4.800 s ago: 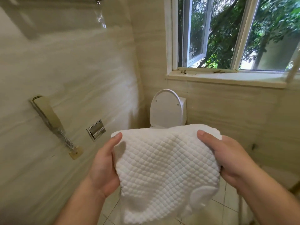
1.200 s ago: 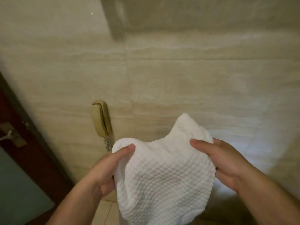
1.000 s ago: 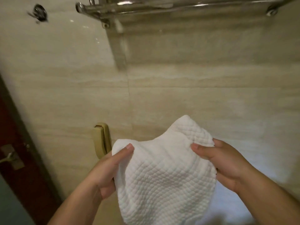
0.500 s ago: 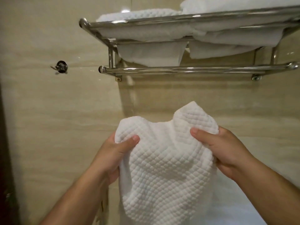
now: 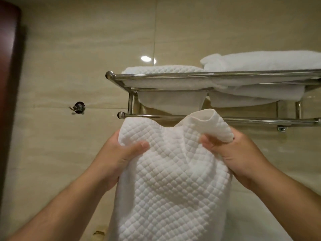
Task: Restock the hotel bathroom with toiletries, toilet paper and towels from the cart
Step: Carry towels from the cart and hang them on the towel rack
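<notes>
The left hand (image 5: 119, 159) and right hand (image 5: 239, 153) raised the white towel (image 5: 173, 180) until its top edge reached the rack's lower bar (image 5: 260, 120); its right corner bunched.

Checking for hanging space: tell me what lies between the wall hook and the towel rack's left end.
Nothing stands there. The head view shows only bare tile wall, crossed by a grout line, between the wall hook and the towel rack.

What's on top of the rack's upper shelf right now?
A folded quilted towel at left, a thicker plush towel at right. Anything behind them is hidden.
</notes>
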